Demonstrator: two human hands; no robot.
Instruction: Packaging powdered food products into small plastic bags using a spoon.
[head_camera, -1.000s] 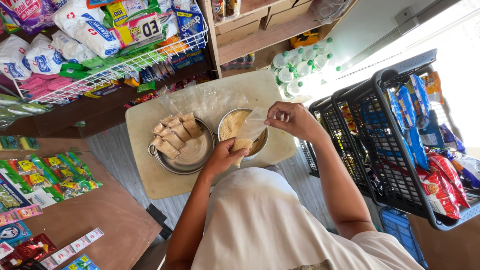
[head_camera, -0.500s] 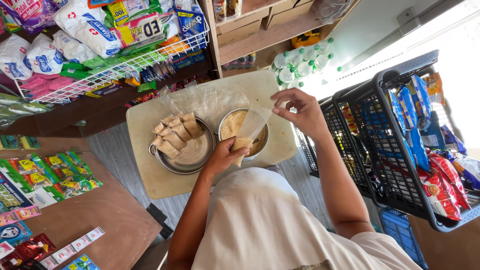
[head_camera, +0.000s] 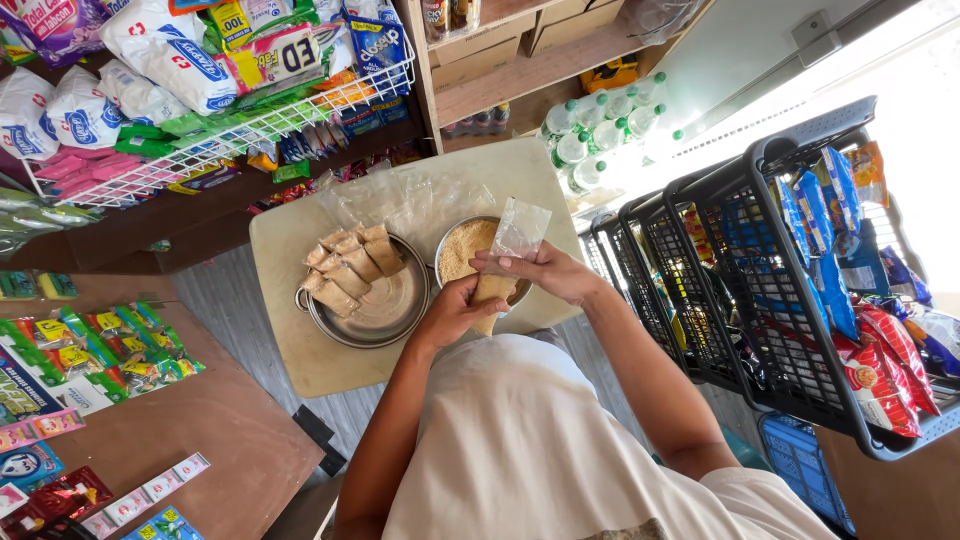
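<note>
Centre of frame: left hand (head_camera: 450, 313) & right hand (head_camera: 545, 272) both clamped on small clear plastic bag part-filled w/ tan powder (head_camera: 505, 265), above round metal bowl of tan powder (head_camera: 464, 247) on beige table (head_camera: 300, 350).

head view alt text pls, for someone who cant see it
Seen from above, both hands, left hand and right hand, hold a small clear bag partly filled with tan powder over a metal bowl; filled packets lie in a pan beside it.

Bright daylight floods in from the right, blown out there; wide-angle edges bend
</note>
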